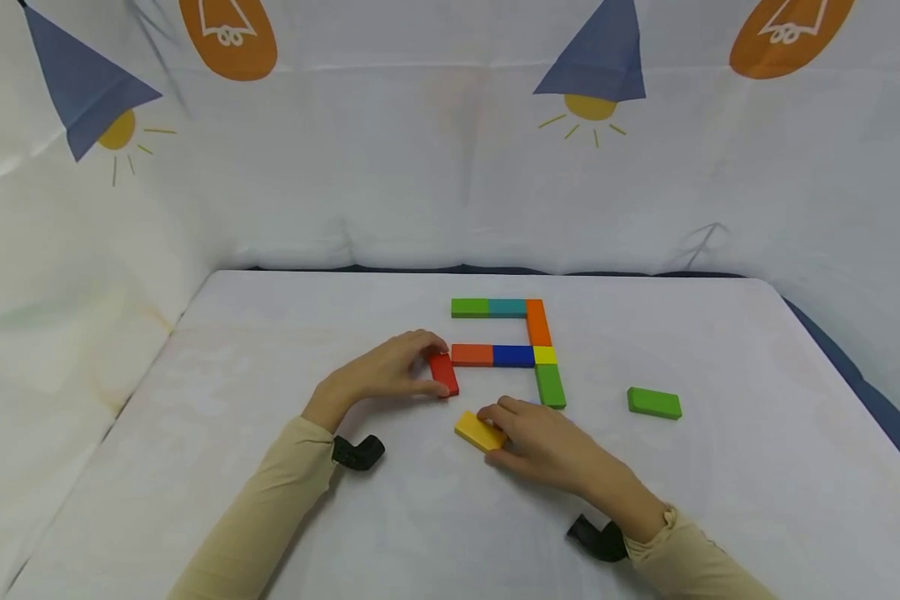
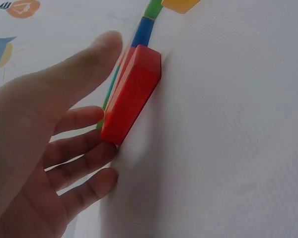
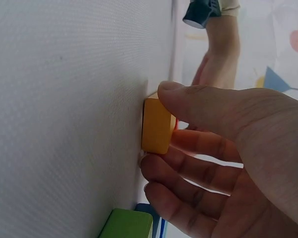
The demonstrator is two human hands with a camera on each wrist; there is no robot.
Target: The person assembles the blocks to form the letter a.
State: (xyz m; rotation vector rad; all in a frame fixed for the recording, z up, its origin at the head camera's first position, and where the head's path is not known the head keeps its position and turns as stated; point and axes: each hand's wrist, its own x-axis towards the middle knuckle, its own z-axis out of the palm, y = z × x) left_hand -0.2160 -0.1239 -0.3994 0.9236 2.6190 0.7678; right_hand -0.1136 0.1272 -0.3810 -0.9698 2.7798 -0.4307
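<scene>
My left hand holds a red block lengthwise, fingers curled at its far end and thumb by its near end. The red block lies just left of the orange-red block. My right hand pinches a yellow block on the table, nearer to me; the thumb rests on it in the right wrist view. Beside the orange-red block run a dark blue block, a small yellow piece and a green block. My right hand partly hides something blue below that green block.
Farther back, a green block, a teal block and an orange block join the row. Another green block lies apart on the right. A white printed cloth hangs behind the white table.
</scene>
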